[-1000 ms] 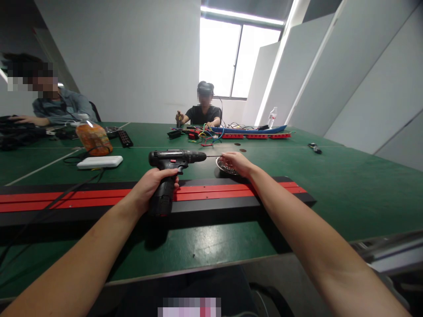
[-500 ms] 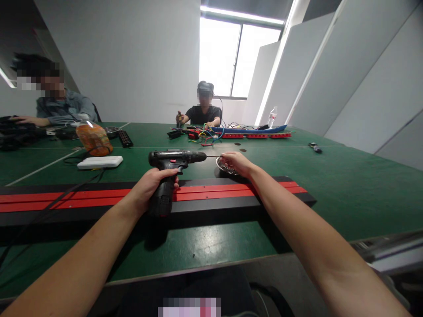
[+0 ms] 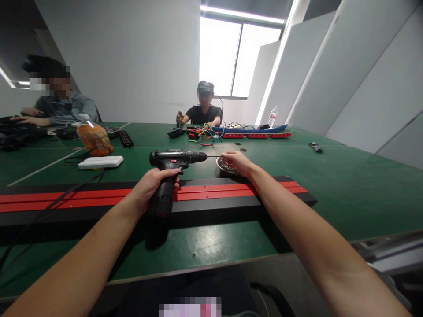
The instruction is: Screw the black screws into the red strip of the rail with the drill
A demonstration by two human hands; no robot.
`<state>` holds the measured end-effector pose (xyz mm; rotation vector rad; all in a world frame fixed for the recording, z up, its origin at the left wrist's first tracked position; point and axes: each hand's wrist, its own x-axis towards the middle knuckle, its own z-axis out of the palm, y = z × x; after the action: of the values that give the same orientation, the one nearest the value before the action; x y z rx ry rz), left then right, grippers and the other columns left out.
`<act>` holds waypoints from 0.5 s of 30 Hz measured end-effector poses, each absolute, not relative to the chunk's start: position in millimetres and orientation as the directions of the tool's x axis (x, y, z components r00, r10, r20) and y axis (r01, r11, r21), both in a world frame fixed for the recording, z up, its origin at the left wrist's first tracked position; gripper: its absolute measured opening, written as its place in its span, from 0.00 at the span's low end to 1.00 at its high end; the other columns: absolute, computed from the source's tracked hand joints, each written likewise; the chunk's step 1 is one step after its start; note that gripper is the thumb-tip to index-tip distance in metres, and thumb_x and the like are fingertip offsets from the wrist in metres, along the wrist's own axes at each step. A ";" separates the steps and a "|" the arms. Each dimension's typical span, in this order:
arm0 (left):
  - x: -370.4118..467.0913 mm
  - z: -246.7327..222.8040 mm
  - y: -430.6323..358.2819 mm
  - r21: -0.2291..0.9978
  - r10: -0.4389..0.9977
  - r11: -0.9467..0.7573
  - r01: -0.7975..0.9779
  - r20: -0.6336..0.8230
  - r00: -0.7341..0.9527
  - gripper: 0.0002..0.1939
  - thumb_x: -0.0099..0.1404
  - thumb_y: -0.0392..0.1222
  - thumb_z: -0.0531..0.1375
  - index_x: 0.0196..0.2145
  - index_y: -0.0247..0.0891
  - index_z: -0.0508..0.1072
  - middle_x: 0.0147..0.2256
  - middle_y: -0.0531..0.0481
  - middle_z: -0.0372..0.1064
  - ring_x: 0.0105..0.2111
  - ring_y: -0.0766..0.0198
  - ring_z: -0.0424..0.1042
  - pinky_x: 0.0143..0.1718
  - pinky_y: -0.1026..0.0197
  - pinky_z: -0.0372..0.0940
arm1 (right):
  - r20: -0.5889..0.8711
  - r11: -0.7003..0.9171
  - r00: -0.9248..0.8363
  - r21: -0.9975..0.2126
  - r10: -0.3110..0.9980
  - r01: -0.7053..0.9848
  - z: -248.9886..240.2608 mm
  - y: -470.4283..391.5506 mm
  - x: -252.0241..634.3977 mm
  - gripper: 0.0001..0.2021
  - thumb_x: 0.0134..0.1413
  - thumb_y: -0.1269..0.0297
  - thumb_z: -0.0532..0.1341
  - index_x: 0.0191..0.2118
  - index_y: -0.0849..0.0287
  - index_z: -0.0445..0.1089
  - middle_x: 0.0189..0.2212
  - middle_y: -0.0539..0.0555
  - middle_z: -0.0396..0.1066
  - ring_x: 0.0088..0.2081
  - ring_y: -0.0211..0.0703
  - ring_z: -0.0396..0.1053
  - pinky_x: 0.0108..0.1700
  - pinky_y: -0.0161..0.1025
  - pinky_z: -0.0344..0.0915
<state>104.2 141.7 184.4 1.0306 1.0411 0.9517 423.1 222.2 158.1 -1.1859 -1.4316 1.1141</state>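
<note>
Nearest, the green counter (image 3: 211, 251) runs beneath a long red-and-black bar (image 3: 211, 192) lying left to right, with a dark cable (image 3: 61, 193) crossing its left part. Above the bar, the left hand (image 3: 149, 187) has its fingers wrapped round the grip of a black cordless drill (image 3: 176, 157), the thumb laid along the handle near the trigger. The drill points right, its bit (image 3: 214, 156) roughly level.

Just beyond the bar, the right hand (image 3: 239, 163) is over a metal bowl (image 3: 219, 168) of small dark pieces. Its fingers are drawn together in a pinch at the bit's tip and seem to touch it; whether some small part sits between them is too tiny to tell. Over the last second the drill and both hands have barely moved, so bit and fingertips remain lined up.

Farther left lie a white box (image 3: 101, 162), then a bottle of orange liquid (image 3: 95, 138). Across the counter are coloured wires (image 3: 211, 141) and a blue strip (image 3: 251, 130), near a seated person in a dark shirt (image 3: 201, 115). At far left, a person in grey-blue (image 3: 72, 108) has shifted slightly rightward, and a second hand now shows.
</note>
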 end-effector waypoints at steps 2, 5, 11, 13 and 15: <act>105.3 184.3 140.7 0.965 0.950 0.235 -0.118 -0.202 0.238 0.12 0.55 0.42 0.68 0.31 0.30 0.74 0.27 0.44 0.73 0.23 0.64 0.73 0.25 0.65 0.70 | 0.113 0.127 -0.096 -0.981 0.989 0.146 158.3 221.3 422.5 0.12 0.49 0.56 0.65 0.30 0.61 0.67 0.24 0.49 0.64 0.25 0.34 0.59 0.25 0.32 0.51; 106.7 186.9 139.5 0.978 0.959 0.194 -0.076 -0.172 0.226 0.13 0.54 0.44 0.68 0.32 0.32 0.74 0.27 0.46 0.73 0.23 0.63 0.73 0.23 0.64 0.68 | 0.124 0.138 -0.093 -0.978 0.988 0.159 158.5 221.1 420.4 0.12 0.52 0.56 0.64 0.29 0.60 0.67 0.23 0.48 0.63 0.24 0.33 0.58 0.25 0.31 0.51; 86.8 230.6 134.4 0.923 0.963 -0.068 0.378 -0.039 0.268 0.16 0.56 0.50 0.66 0.29 0.30 0.74 0.25 0.45 0.73 0.22 0.62 0.70 0.23 0.65 0.64 | 0.229 0.173 0.074 -0.879 0.971 0.445 157.8 223.5 417.8 0.11 0.57 0.61 0.59 0.28 0.62 0.72 0.23 0.51 0.69 0.24 0.35 0.63 0.28 0.33 0.57; 73.1 257.6 129.7 0.833 0.956 -0.098 0.545 -0.074 0.285 0.19 0.54 0.53 0.67 0.28 0.31 0.74 0.22 0.47 0.72 0.20 0.63 0.69 0.20 0.65 0.62 | 0.278 0.145 0.119 -0.766 0.953 0.626 158.5 221.9 418.6 0.12 0.57 0.61 0.59 0.30 0.62 0.75 0.27 0.54 0.74 0.28 0.39 0.68 0.32 0.34 0.60; 59.0 284.7 124.5 0.719 0.968 -0.137 0.681 -0.047 0.246 0.23 0.49 0.55 0.70 0.33 0.31 0.76 0.25 0.50 0.72 0.22 0.61 0.71 0.21 0.65 0.64 | 0.313 0.093 0.145 -0.634 0.939 0.768 160.1 218.3 419.1 0.11 0.57 0.60 0.60 0.33 0.61 0.77 0.30 0.56 0.76 0.33 0.43 0.72 0.35 0.35 0.61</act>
<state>59.0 124.5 284.7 1.8916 1.5026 0.5855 419.1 218.3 160.1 -1.7058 -1.6551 0.3013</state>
